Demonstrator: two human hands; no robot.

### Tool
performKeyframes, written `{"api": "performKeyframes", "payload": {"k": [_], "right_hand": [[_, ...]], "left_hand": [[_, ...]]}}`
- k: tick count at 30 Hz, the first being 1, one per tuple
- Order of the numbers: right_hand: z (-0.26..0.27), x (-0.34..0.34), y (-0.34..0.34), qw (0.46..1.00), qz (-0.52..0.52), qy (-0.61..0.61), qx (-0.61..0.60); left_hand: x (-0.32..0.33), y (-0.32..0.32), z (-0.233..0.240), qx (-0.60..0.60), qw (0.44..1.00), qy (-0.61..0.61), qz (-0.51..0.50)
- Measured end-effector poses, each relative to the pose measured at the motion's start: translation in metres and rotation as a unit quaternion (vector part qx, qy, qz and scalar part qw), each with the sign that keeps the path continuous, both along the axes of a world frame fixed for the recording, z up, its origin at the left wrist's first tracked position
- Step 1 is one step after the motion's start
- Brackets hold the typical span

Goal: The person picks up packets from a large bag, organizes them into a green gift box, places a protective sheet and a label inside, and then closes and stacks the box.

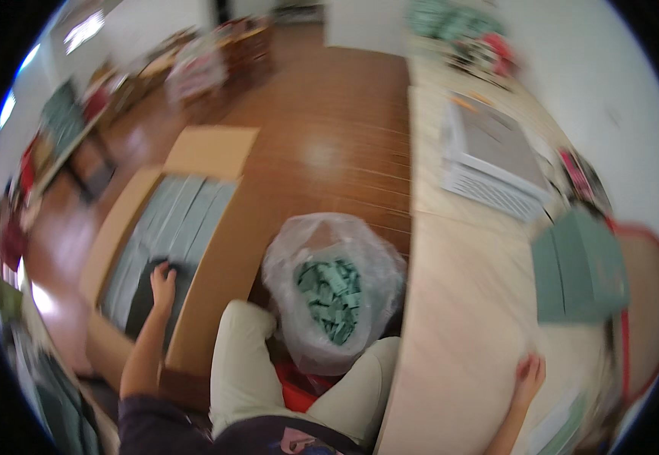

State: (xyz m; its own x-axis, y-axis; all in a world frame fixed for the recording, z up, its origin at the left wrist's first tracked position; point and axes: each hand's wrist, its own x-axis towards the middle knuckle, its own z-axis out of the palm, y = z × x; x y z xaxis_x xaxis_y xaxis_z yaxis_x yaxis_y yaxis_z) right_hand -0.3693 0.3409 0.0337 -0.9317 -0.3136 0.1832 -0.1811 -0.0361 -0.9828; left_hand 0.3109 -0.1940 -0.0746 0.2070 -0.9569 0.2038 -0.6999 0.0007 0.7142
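My left hand (163, 284) reaches into an open cardboard carton (221, 256) on my left, its fingers at the top edge of a dark flat piece (143, 301); whether they grip it is blurred. Grey-green flat packs (175, 210) lie in rows inside the carton. Over the cream-covered table on the right, my right hand (529, 372) has its fingers curled, and whether it holds anything is unclear. Beyond that hand stands a green box-shaped stack (579, 270). Between my knees and the carton's far side, a clear plastic bag (284, 256) holds many small green pieces (335, 296).
A white plastic basket (491, 190) with a grey flat top stands farther along the table (454, 341). A red-rimmed chair back or frame (651, 307) is at the far right. Another table with piled goods (64, 122) stands at the left. Something red (295, 389) lies below the bag.
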Motion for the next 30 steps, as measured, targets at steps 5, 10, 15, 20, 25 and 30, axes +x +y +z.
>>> {"api": "performKeyframes", "payload": {"k": [5, 10, 15, 20, 25, 30], "right_hand": [[-0.055, -0.066, 0.079, 0.96, -0.098, 0.182, 0.188], [-0.005, 0.001, -0.03, 0.807, -0.188, 0.302, 0.471], [-0.019, 0.005, -0.045, 0.693, -0.275, 0.327, 0.581], [-0.02, 0.022, -0.075, 0.673, -0.285, 0.319, 0.604], [-0.014, 0.056, -0.101, 0.707, -0.257, 0.275, 0.599], [-0.005, 0.084, -0.123, 0.71, -0.281, 0.228, 0.604]], "left_hand": [[0.116, 0.032, -0.056, 0.13, 0.969, -0.058, 0.202], [0.23, 0.048, -0.084, 0.172, 0.942, -0.166, 0.237], [0.277, -0.004, -0.099, 0.199, 0.934, -0.228, 0.188], [0.309, -0.023, -0.111, 0.291, 0.922, -0.206, 0.151], [0.323, -0.042, -0.103, 0.267, 0.916, -0.26, 0.147], [0.3, -0.079, -0.112, 0.387, 0.862, -0.284, 0.16]]}}
